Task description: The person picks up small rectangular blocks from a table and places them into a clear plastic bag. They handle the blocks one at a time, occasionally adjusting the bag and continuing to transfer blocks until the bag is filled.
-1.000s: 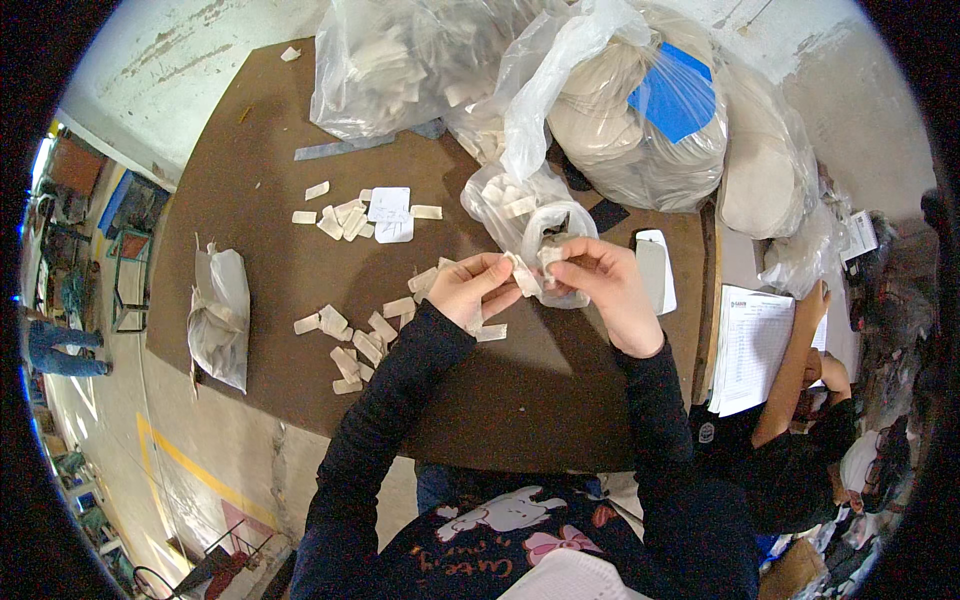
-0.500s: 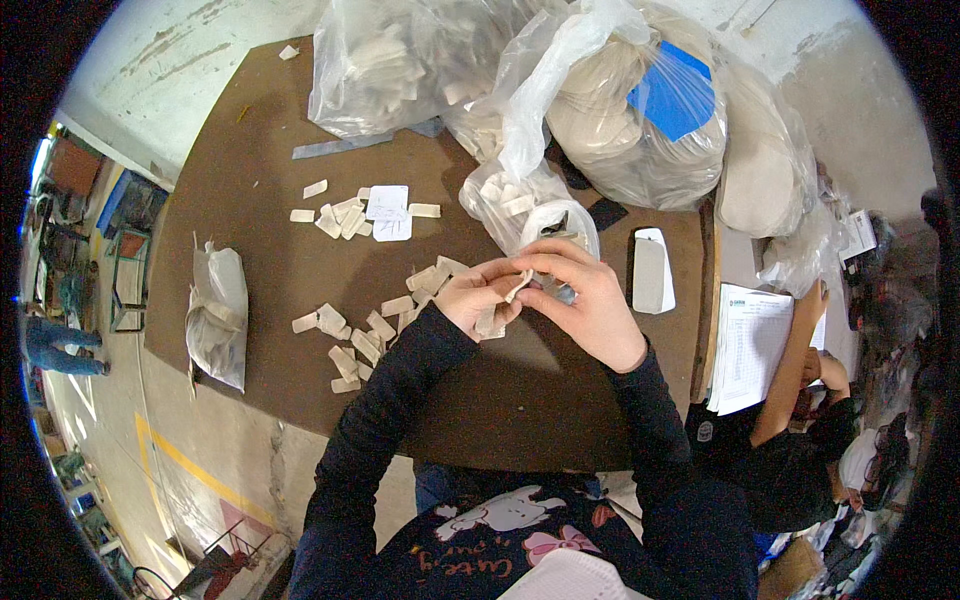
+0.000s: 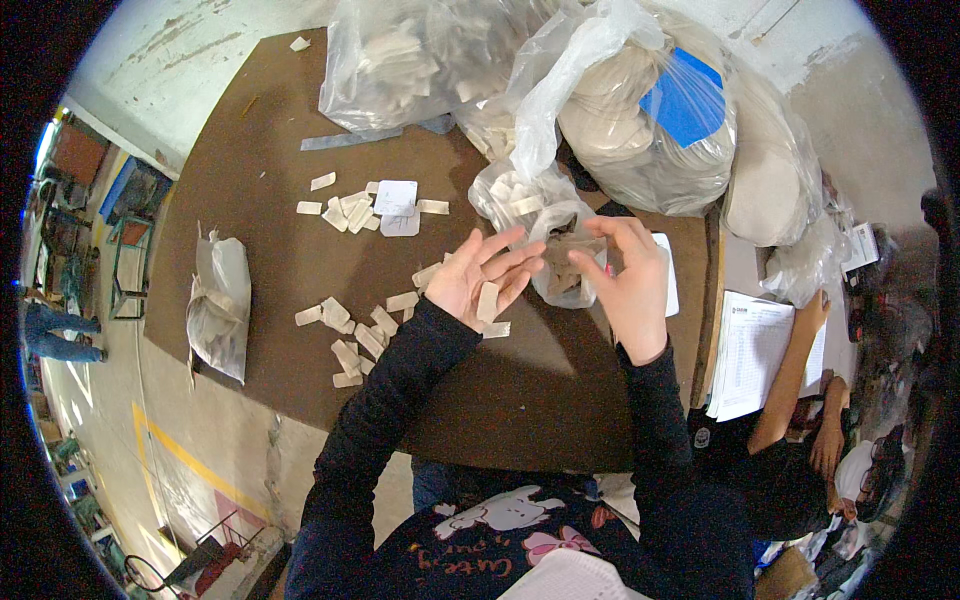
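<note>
My left hand [image 3: 480, 272] is turned palm up with its fingers spread. A small cream strip-shaped piece [image 3: 488, 301] rests along its palm edge, and another lies on the table just below. To the right, my right hand [image 3: 632, 280] is raised, thumb and fingers apart, with nothing visible between them. Between the hands, beyond them, stands an opened clear plastic bag [image 3: 570, 290] of beige pieces. A second bag [image 3: 510, 190] of cream pieces adjoins it. Loose cream pieces [image 3: 350, 335] lie scattered left of my left hand.
A further cluster of pieces [image 3: 350, 208] lies by white paper labels [image 3: 398, 198]. Large filled plastic bags [image 3: 640, 150] crowd the table's far side. A partly filled bag [image 3: 218, 305] sits at the left edge. At right, another person's arm [image 3: 790, 370] rests by printed sheets [image 3: 755, 350].
My hands have parted: the left has opened palm up and the right has moved right and up, away from it. The piece pinched between them no longer shows there.
</note>
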Demonstrator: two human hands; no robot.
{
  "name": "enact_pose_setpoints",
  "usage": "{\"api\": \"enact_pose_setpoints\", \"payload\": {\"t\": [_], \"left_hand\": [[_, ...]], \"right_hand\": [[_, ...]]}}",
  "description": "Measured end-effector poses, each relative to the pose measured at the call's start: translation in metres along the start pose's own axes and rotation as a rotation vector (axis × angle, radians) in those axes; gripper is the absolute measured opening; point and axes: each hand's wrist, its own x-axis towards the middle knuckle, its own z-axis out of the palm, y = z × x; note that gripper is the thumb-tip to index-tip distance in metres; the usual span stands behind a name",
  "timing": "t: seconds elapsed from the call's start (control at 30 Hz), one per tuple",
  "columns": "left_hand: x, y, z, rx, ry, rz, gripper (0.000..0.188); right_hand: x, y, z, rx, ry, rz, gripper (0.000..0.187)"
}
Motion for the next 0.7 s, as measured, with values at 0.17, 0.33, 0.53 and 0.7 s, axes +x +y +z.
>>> {"api": "enact_pose_setpoints", "payload": {"t": [0.17, 0.33, 0.53, 0.7], "left_hand": [[-0.004, 0.001, 0.012, -0.176, -0.163, 0.032, 0.068], [-0.01, 0.012, 0.022, 0.11, -0.046, 0.171, 0.065], [-0.029, 0.071, -0.018, 1.262, 0.325, 0.57, 0.033], [-0.038, 0.078, -0.045, 1.894, 0.413, 0.31, 0.035]], "right_hand": [[-0.02, -0.031, 0.032, 0.302, -0.297, -0.065, 0.021], [-0.026, -0.032, 0.04, 0.342, -0.318, 0.041, 0.011], [-0.038, -0.015, 0.052, 0.18, -0.607, -0.049, 0.009], [-0.053, -0.024, 0.071, 0.053, -0.486, -0.026, 0.01]]}}
